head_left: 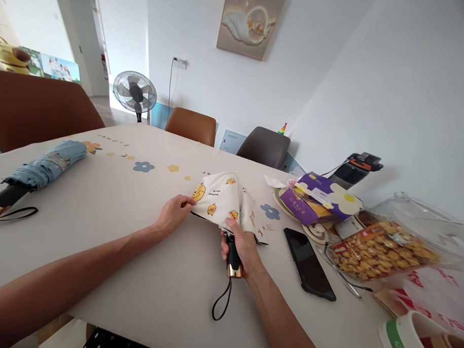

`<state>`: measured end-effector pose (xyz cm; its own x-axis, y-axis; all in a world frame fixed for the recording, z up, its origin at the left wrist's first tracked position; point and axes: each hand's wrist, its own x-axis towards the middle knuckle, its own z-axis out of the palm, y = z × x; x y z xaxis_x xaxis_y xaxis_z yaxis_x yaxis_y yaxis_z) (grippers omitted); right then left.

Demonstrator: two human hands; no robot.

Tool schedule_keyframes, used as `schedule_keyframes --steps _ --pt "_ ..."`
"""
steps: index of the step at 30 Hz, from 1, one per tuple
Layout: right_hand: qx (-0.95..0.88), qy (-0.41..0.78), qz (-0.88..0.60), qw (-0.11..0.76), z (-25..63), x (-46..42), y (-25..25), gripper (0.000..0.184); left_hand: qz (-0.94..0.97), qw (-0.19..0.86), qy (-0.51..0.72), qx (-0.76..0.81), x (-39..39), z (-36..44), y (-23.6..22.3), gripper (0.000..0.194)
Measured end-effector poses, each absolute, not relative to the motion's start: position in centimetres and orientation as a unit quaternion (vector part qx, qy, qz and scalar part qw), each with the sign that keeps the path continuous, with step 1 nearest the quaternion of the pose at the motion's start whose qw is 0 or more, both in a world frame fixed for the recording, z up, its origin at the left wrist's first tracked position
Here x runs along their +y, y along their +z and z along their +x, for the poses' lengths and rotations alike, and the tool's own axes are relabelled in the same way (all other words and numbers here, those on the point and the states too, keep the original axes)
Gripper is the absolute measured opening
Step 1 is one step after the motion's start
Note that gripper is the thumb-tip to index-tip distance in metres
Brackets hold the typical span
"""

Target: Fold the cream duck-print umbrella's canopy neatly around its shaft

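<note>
A white folding umbrella (pixel 217 197) printed with yellow ducks lies loosely folded on the table in front of me. Its black handle with a gold end points toward me, and a black wrist loop hangs from it. My right hand (pixel 242 247) wraps around the handle, thumb resting on the fabric's lower edge. On the other side, my left hand (pixel 175 212) pinches the left edge of the canopy cloth. A blue folding umbrella (pixel 51 165) with a black handle, rolled up, lies at the far left, away from both hands.
Right of my hands lie a black phone (pixel 309 262), glasses (pixel 345 276), a purple box (pixel 309 202) and a pack of cookies (pixel 382 247). A paper cup (pixel 401 333) stands at the near right corner. Chairs (pixel 192 125) and a fan (pixel 135 93) are beyond the table (pixel 152 278).
</note>
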<state>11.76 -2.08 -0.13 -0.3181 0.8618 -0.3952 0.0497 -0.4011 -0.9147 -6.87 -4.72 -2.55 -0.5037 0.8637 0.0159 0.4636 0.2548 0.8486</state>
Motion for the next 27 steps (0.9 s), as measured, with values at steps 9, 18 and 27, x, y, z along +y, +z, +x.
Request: schedule_keyframes --steps 9,18,27 --pt "-0.462 0.644 -0.553 0.258 11.6 -1.7 -0.2 0.029 0.53 0.098 0.502 0.677 -4.8 -5.6 -2.5 0.027" --pt "-0.492 0.649 -0.526 0.246 11.2 -2.6 0.1 0.022 0.467 0.383 0.504 0.617 -1.5 -0.1 0.5 0.063" --pt "-0.516 0.698 -0.442 0.226 11.7 -2.8 -0.1 0.023 0.231 0.66 0.581 0.416 1.0 -0.7 1.0 0.045"
